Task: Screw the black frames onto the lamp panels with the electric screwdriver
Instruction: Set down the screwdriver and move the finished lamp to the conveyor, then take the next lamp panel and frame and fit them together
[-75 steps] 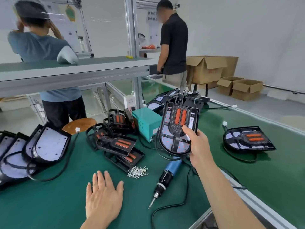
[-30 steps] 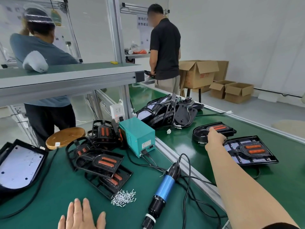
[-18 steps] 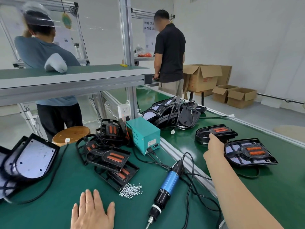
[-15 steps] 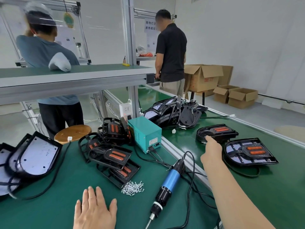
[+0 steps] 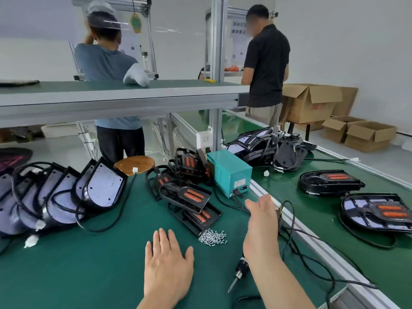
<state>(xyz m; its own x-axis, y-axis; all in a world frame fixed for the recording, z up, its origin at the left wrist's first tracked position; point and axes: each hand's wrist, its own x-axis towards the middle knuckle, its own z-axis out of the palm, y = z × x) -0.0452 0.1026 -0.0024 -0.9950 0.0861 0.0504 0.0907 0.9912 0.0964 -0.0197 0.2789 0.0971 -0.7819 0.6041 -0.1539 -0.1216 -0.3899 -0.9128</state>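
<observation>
Black frames (image 5: pixel 185 194) are lying far of the flat, open left hand (image 5: pixel 167 262). Open right hand (image 5: pixel 263 211) is risking snagging cables (image 5: pixel 293 216), dragging the electric screwdriver (image 5: pixel 242 267).

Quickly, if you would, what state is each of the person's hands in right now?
Left hand: open, resting flat on the green mat, holding nothing.
Right hand: open, fingers extended, holding nothing.

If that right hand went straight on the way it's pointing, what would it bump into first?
Probably the teal box just ahead of the right hand, though depth is unclear.
</observation>
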